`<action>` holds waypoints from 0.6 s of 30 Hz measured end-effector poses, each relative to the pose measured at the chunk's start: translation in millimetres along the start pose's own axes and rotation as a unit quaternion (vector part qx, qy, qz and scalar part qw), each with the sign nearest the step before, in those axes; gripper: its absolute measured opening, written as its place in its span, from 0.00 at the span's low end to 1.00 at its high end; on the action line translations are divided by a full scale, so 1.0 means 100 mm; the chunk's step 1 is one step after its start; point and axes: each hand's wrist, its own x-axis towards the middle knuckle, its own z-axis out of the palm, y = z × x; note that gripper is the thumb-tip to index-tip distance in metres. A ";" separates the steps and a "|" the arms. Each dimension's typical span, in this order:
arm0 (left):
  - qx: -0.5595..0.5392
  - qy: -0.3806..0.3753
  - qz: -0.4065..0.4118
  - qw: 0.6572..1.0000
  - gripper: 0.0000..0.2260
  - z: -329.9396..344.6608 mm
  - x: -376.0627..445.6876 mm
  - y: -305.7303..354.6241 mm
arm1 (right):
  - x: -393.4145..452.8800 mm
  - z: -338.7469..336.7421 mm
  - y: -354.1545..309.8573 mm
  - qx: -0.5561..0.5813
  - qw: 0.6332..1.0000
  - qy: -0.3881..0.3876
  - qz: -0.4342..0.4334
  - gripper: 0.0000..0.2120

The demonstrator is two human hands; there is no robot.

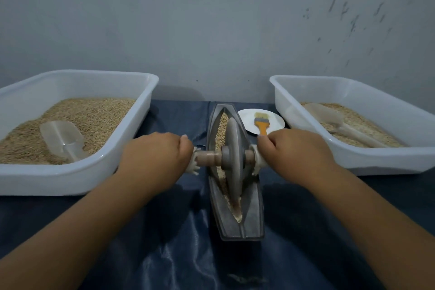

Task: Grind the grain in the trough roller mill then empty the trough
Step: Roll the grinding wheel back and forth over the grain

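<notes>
Grey, scuffed wall stands behind a table [164,254] draped in dark blue sheeting. No writing can be read anywhere. At the left edge sits a large white tub [77,179] heaped with grain, a clear scoop [62,140] lying in it; a matching right tub [388,160] holds paler grain and a second scoop [339,125]. Between them, with bare cloth on both sides, lies the narrow grey trough [235,214], pointing away from the person, grain [222,129] along its groove. The roller wheel [231,153] stands upright in it. The left hand [155,153] and right hand [295,150] each clench their fingers around a wrapped end of the axle [208,157]. A white plate [261,122] beyond carries an orange brush [261,122].
</notes>
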 end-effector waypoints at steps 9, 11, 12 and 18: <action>0.064 0.061 0.021 0.996 0.18 0.09 0.03 0.03 | -0.01 -0.01 -0.02 -0.011 1.000 0.006 0.019 0.26; 0.094 0.055 -0.001 0.994 0.21 0.17 0.22 0.03 | 0.19 0.15 0.00 -0.015 0.999 0.025 0.035 0.24; 0.094 0.047 -0.017 0.994 0.23 0.20 0.32 0.00 | 0.30 0.20 0.00 -0.015 0.998 0.034 0.042 0.23; 0.065 0.022 -0.053 0.996 0.21 0.23 0.63 -0.08 | 0.55 0.29 0.02 -0.031 0.999 0.036 0.019 0.18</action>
